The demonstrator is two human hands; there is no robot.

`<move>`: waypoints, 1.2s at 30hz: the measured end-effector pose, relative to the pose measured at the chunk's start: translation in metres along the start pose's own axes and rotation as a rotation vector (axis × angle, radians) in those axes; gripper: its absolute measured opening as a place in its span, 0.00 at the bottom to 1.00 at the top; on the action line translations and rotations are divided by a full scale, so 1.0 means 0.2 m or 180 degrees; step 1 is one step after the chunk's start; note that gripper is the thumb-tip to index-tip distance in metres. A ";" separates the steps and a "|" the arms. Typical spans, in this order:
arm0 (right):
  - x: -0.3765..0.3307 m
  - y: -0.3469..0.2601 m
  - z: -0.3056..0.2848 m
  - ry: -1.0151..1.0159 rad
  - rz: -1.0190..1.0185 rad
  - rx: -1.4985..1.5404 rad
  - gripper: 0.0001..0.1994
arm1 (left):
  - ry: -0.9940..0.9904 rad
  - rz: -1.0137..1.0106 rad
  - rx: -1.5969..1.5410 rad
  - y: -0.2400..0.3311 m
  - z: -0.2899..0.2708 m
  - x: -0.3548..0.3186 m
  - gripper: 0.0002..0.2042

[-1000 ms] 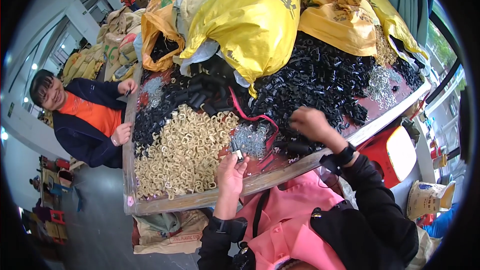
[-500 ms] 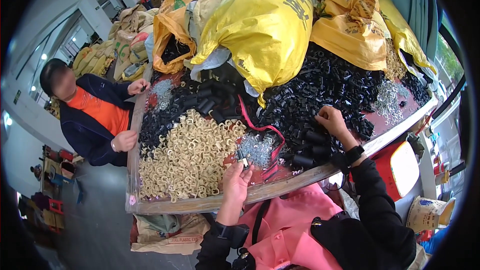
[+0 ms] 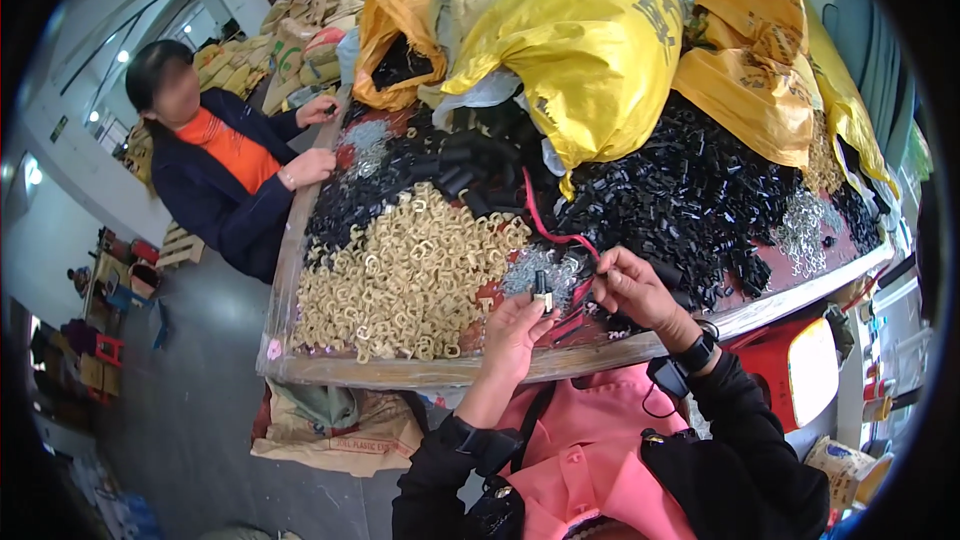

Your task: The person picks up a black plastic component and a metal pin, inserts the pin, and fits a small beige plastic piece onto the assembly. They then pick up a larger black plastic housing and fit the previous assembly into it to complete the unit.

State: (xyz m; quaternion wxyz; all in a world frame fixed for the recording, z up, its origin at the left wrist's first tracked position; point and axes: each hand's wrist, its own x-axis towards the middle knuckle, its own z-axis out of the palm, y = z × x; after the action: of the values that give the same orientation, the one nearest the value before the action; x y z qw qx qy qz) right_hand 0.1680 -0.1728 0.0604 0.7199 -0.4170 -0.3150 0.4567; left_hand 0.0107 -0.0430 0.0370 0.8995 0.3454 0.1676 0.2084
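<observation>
My left hand (image 3: 515, 332) pinches a small black piece with a cream ring (image 3: 542, 292) upright between thumb and fingertips, just above the table's front edge. To its right, my right hand (image 3: 632, 288) has its thumb and fingers closed together; what they hold, if anything, I cannot make out. A red strap (image 3: 540, 220) runs across the table and passes close to the right fingertips. Behind the left hand is a heap of small metal pieces (image 3: 545, 268). Cream rings (image 3: 405, 280) lie piled at the left, and small black plastic parts (image 3: 700, 180) spread behind my right hand.
Across the left corner a person (image 3: 225, 160) handles a small dark part. A large yellow sack (image 3: 590, 50) and orange sacks (image 3: 745, 70) slump over the table's back. The wooden table edge (image 3: 450, 370) runs before me. A red stool (image 3: 790, 375) stands at the right.
My right hand has come left from the black parts to beside my left hand. The left hand still holds its piece. The view has shifted, and the other person's hands have drawn closer together.
</observation>
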 end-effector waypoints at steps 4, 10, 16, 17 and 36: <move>-0.01 0.05 0.10 -0.0287 0.0367 0.0422 0.11 | 0.0039 0.0151 0.0171 0.00 0.00 -0.02 0.06; -0.01 0.10 0.18 -0.0469 0.0540 0.0935 0.11 | 0.0120 0.0101 0.0112 0.01 0.01 -0.04 0.08; -0.02 0.16 0.15 -0.0300 0.0637 0.0735 0.09 | 0.0145 0.0100 0.0194 -0.02 -0.02 -0.05 0.07; -0.03 0.17 0.14 -0.0295 0.0622 0.0739 0.09 | 0.0134 0.0097 0.0205 -0.02 -0.02 -0.06 0.07; -0.09 0.20 0.26 0.0767 -0.0478 -0.1679 0.10 | 0.0129 0.0082 0.0351 -0.07 0.04 -0.05 0.08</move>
State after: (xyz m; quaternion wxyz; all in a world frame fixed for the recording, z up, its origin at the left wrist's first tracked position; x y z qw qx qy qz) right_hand 0.1011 -0.1641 0.0467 0.6507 -0.6164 -0.3651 0.2518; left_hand 0.0095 -0.0615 0.0332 0.8727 0.3923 0.1927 0.2174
